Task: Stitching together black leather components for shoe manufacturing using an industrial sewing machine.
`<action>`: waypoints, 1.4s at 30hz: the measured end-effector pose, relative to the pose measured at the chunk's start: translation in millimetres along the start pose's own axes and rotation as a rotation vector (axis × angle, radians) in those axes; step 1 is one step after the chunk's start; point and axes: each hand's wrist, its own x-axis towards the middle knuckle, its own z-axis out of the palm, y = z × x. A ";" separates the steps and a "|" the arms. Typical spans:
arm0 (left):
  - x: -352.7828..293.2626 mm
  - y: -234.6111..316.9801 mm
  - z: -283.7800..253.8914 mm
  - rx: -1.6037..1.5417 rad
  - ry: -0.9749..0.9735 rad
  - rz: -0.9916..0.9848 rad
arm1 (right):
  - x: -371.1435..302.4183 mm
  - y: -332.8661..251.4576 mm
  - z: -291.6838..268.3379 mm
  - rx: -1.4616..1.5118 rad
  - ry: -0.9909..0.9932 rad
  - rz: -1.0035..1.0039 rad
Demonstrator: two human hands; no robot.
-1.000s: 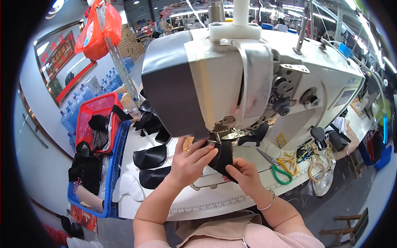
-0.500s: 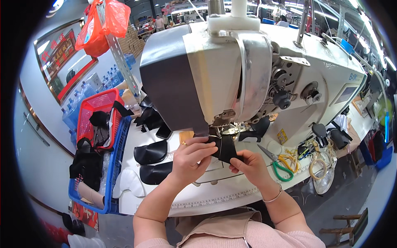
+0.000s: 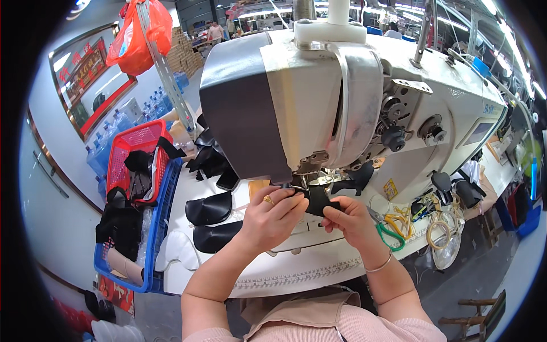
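A white sewing machine with a grey cover rises in front of me. Under its needle area lies a small black leather-like piece, its far end hidden by the presser parts. My left hand, a ring on one finger, has its fingertips closed on the piece's left side, close to the needle. At the piece's right end, my right hand pinches the edge between thumb and fingers. Two curved black pieces rest on the white table, left of my left hand.
Green- and yellow-handled scissors and tape rolls lie at the right. Left of the table, a red basket sits on a blue crate, both holding black pieces. A ruler strip follows the table's near edge.
The black piece has turned and moved slightly, with less of it showing between my hands. My right hand has moved a little right and up. The whole view has shifted slightly.
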 end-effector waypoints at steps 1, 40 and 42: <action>-0.5 -0.7 0.6 -0.017 0.003 -0.016 | 0.9 -2.6 -1.5 -0.035 0.009 0.016; -1.3 -34.6 22.4 -0.067 0.164 0.042 | 36.1 -11.0 -25.5 0.333 0.064 0.101; -2.4 -36.4 23.9 -0.080 0.158 0.008 | 39.3 -11.9 -27.4 0.339 0.069 0.091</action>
